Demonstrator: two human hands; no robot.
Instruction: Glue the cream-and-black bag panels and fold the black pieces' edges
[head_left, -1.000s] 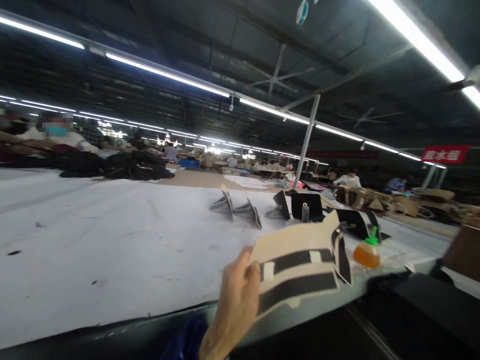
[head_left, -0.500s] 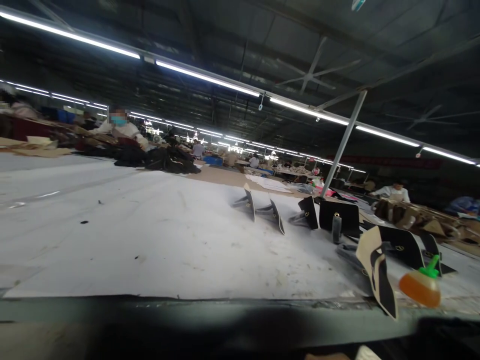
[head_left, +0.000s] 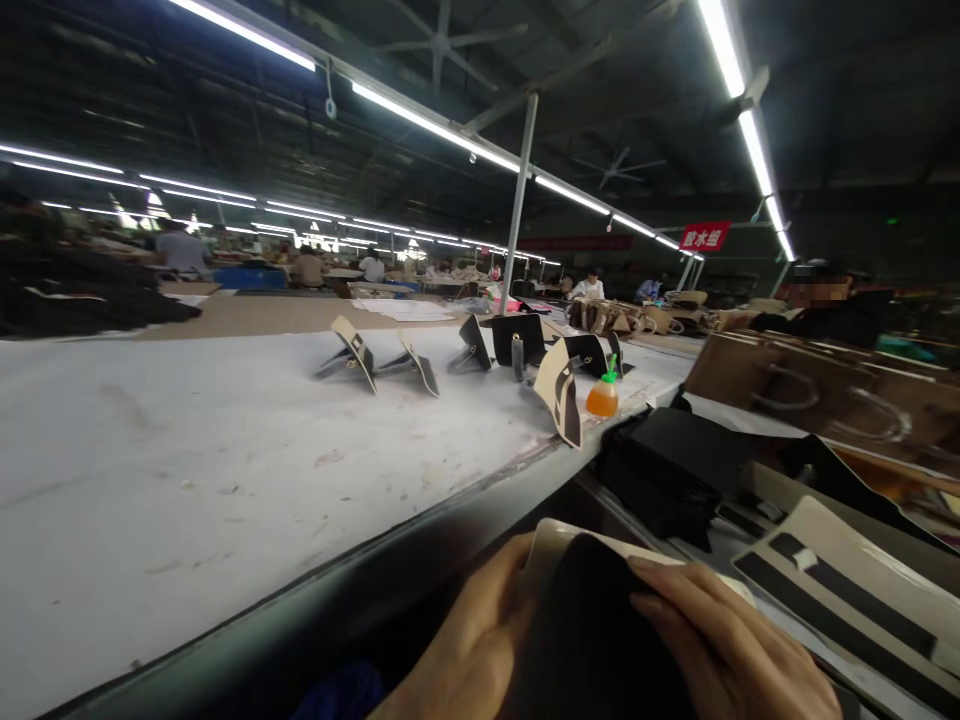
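Note:
A panel (head_left: 600,620), black on the near face with a cream edge along the top, is between my hands low in the head view. My left hand (head_left: 476,640) is closed round its left edge, with the fingertips hidden behind it. Over its upper right edge bends my right hand (head_left: 720,630), fingers close together and gripping. To the right of that hand lies a cream panel (head_left: 832,590) with black strips.
Several black and cream panels with handles (head_left: 517,345) stand on the white-covered table (head_left: 225,480). A squeeze bottle (head_left: 602,398) of orange liquid is near its edge. Brown bags (head_left: 810,385) and black pieces (head_left: 667,460) are at right. A person (head_left: 832,305) is behind them.
The view has swung to the right, so the standing panels and bottle appear further left. Both my hands and the panel they hold have come into full view.

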